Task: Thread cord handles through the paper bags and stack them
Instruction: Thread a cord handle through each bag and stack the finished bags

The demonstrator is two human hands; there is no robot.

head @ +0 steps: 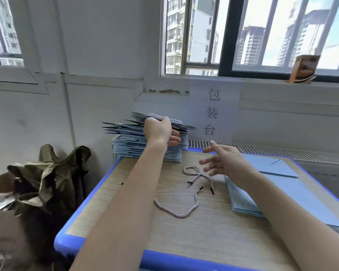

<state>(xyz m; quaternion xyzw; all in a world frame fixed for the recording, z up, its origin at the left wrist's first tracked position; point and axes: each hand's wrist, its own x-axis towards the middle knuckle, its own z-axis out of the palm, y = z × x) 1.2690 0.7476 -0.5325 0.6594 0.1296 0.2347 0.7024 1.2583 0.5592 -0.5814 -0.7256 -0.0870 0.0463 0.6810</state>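
Left hand [158, 128] pinching top bag [139, 116] on bag stack [145, 147] at worktop [204, 231] 11 o'clock, right hand [226, 163] spread, hovering above two cords [186, 192] at centre, flat bags [272, 192] at 3 o'clock.

left hand [158, 130]: fingertips hidden behind bag stack [147, 147] | worktop [184, 227]: near edge cut off | windowsill box [303, 69]: blurred

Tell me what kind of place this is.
Probably a small packing workstation: a white paper sign reading "packing table" in Chinese, a tall stack of flat blue paper bags, and pink twisted cord handles on a blue-edged wooden table.
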